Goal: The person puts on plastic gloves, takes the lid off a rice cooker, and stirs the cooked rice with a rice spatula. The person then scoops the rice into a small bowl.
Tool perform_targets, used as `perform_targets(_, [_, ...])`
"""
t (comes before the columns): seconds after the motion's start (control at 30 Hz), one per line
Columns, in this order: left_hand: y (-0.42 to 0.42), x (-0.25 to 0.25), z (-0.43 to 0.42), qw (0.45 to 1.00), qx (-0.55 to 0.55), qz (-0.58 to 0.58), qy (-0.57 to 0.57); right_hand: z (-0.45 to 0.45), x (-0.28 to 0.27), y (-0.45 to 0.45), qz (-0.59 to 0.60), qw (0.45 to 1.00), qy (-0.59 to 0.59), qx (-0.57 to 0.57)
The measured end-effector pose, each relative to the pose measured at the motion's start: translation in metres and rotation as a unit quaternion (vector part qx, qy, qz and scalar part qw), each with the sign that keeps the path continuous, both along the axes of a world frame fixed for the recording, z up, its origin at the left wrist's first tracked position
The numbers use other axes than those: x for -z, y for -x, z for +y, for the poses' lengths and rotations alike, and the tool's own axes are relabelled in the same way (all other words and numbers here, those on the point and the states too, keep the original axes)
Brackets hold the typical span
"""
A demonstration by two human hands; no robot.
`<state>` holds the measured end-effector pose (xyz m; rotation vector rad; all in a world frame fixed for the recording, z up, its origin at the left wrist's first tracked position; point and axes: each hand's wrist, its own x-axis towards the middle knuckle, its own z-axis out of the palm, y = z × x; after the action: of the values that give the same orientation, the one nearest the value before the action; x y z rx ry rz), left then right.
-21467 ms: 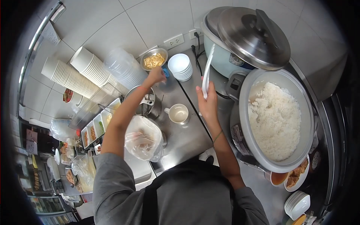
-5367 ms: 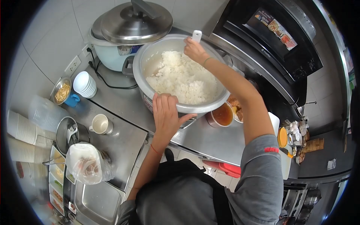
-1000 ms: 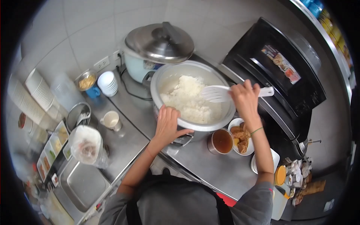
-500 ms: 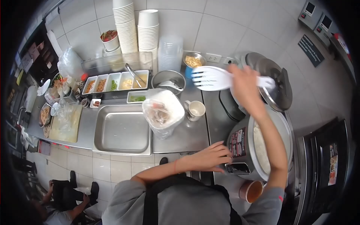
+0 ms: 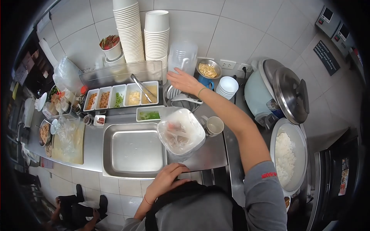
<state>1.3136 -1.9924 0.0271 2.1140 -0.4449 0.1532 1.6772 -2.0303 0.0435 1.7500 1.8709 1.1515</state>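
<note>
My right hand point(image 5: 185, 81) is stretched over the metal bowl point(image 5: 166, 101), fingers apart and holding nothing visible. Its fingertips are near the tall stack of white paper bowls point(image 5: 157, 42) and the clear plastic containers point(image 5: 183, 57). Below it, a white slotted spatula point(image 5: 173, 91) and a white-handled utensil point(image 5: 189, 100) rest in the bowl. My left hand point(image 5: 167, 180) hovers by the counter's front edge, fingers loosely bent with a gap at the thumb. Close to it stands a white tub with plastic bags point(image 5: 181, 133). Beside that is a mug point(image 5: 214, 126).
A steel tray point(image 5: 135, 150) lies left of the tub. Behind it sit topping containers point(image 5: 118, 98) with tongs point(image 5: 142, 88). Cooked rice point(image 5: 284, 158) fills an open cooker at right, near a lidded cooker point(image 5: 256, 90). Another person point(image 5: 77, 208) sits at lower left.
My right hand has moved left from the cooker side and let go of the white slotted spatula, now in the bowl. My left hand has drawn left, away from the rice cooker. The view has shifted.
</note>
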Motion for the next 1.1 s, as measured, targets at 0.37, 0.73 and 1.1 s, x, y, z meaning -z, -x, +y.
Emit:
perform_targets(0.37, [-0.025, -0.004, 0.015, 0.999, -0.003, -0.029, -0.041, -0.038, 0.06, 0.001, 0.119, 0.992, 0.003, 0.05])
perform_targets(0.73, [-0.008, -0.004, 0.023, 0.999, -0.025, -0.017, -0.044, -0.06, 0.031, 0.004, 0.41, 0.787, 0.113, 0.447])
perform_targets(1.1, [0.009, 0.008, 0.037, 0.996, -0.066, -0.001, -0.062, -0.033, 0.038, -0.025, 0.165, 0.928, -0.013, 0.335])
